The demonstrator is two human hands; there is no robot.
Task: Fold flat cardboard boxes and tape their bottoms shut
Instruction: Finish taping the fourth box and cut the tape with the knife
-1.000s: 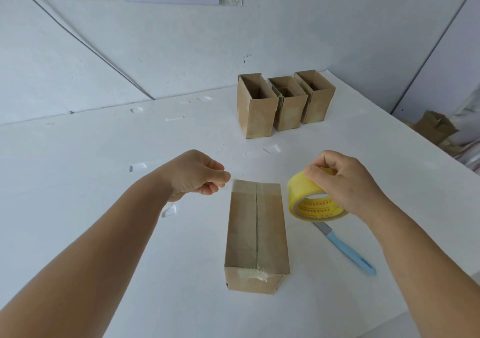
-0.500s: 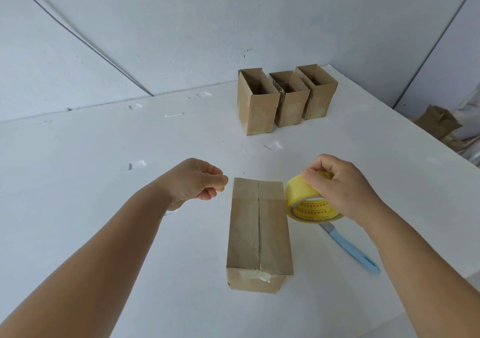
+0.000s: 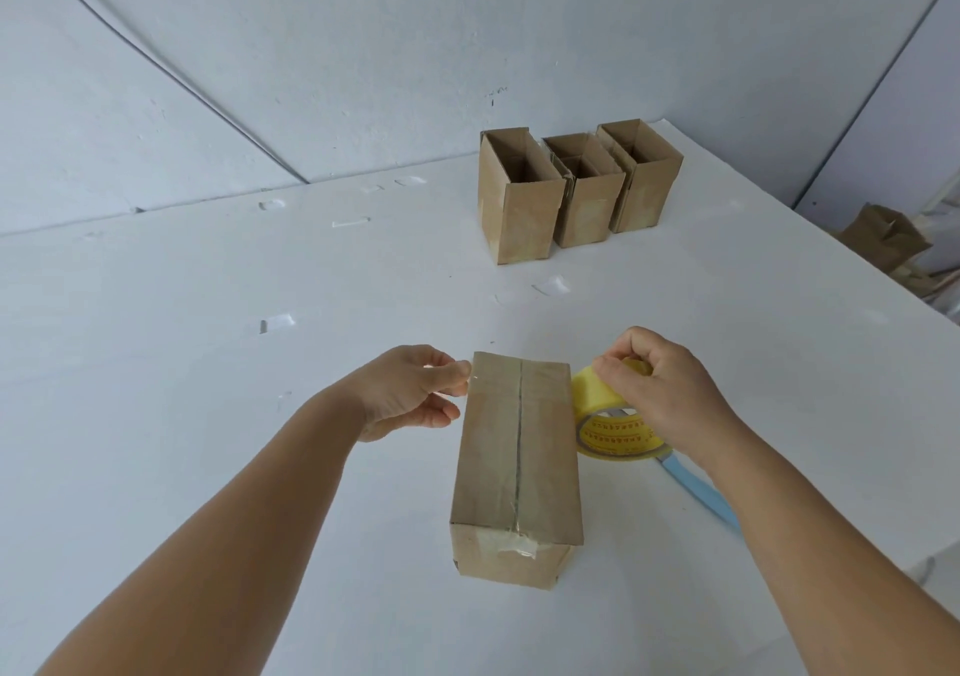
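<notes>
A brown cardboard box (image 3: 491, 460) stands on the white table (image 3: 182, 379) with its closed bottom flaps facing up. A seam runs down the middle, and clear tape shows on the near end. My left hand (image 3: 410, 389) is at the box's far left corner, thumb and fingers pinched on the free end of the clear tape. My right hand (image 3: 670, 395) grips a yellow tape roll (image 3: 595, 392) just right of the box's far right corner. The strip between my hands is too clear to make out.
Three open-topped folded boxes (image 3: 522, 213) stand in a row at the back of the table. A light blue cutter (image 3: 698, 496) lies right of the box, under my right forearm. Small tape scraps (image 3: 550, 286) dot the table. Loose cardboard (image 3: 883, 239) sits beyond the right edge.
My left hand has moved right to the box's far left corner. My right hand has brought the tape roll lower and closer to the box's right side.
</notes>
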